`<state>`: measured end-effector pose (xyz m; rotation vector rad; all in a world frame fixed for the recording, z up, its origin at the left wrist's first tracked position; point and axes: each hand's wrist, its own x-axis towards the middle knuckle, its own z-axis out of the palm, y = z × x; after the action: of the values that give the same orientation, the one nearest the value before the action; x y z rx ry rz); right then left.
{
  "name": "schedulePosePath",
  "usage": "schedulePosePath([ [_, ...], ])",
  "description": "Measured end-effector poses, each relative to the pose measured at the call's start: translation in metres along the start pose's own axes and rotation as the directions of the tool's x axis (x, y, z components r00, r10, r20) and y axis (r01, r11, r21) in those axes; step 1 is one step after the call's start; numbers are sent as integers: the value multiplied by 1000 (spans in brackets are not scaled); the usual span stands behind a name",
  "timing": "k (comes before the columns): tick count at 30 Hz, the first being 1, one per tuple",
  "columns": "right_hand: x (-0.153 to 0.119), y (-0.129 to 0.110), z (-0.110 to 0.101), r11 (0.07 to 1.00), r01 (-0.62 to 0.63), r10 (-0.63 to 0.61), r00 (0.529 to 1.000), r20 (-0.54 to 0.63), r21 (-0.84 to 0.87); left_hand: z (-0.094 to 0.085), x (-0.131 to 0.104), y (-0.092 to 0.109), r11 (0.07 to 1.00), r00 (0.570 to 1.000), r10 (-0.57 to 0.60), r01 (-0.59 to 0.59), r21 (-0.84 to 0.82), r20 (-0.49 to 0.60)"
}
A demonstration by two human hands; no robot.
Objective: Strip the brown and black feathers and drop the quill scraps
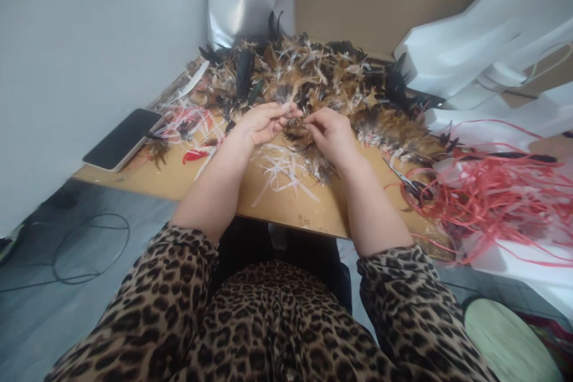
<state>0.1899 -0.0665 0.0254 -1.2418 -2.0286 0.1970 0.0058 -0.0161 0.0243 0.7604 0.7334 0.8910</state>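
Note:
Over the front of a large pile of brown and black feathers [322, 71], my two hands are close together. My left hand [264, 122] is closed in a pinch, palm partly turned up, with a light brown feather [294, 91] rising from its fingertips. My right hand [331, 134] pinches thumb against forefinger just to the right; whatever is between them is too small to make out. Below the hands, thin white ribbon strips [286, 170] lie loose on the wooden table [286, 210].
A phone [123, 138] lies at the table's left edge near red and white scraps [185, 122]. Scissors [409, 182] rest at the right beside tangled red ribbon [505, 203]. A silver bag [250, 6] stands behind; a white machine [474, 42] is at the right.

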Motion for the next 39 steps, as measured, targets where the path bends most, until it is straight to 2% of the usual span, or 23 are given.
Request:
schedulePosePath([
  [3, 0, 5, -1, 984, 82, -81, 997, 9, -156, -1, 1, -1, 999, 998, -37, 37, 4, 45],
  [9, -1, 6, 0, 959, 73, -85, 996, -33, -274, 3, 0, -6, 997, 994, -68, 65, 46, 89],
  [16, -1, 8, 2, 963, 73, -84, 996, -30, -260, 6, 2, -13, 998, 987, -54, 49, 41, 152],
  [21, 0, 14, 3, 971, 43, -61, 996, -70, -237, 3, 7, -14, 998, 996, -65, 63, 31, 69],
  [25, 0, 16, 4, 969, 45, -69, 993, -91, -242, 5, 8, -16, 997, 1000, -7, 9, 77, -18],
  [28, 0, 15, 4, 964, 47, -77, 991, -106, -261, 8, 5, -18, 989, 999, 22, -16, 150, -40],
  [35, 0, 11, 4, 958, 35, -70, 991, -114, -285, 12, 0, -21, 946, 996, -5, -23, 325, 85],
  [39, 1, 13, 6, 960, 16, -50, 992, -113, -280, 12, -1, -21, 928, 992, -49, 3, 372, 115],
])
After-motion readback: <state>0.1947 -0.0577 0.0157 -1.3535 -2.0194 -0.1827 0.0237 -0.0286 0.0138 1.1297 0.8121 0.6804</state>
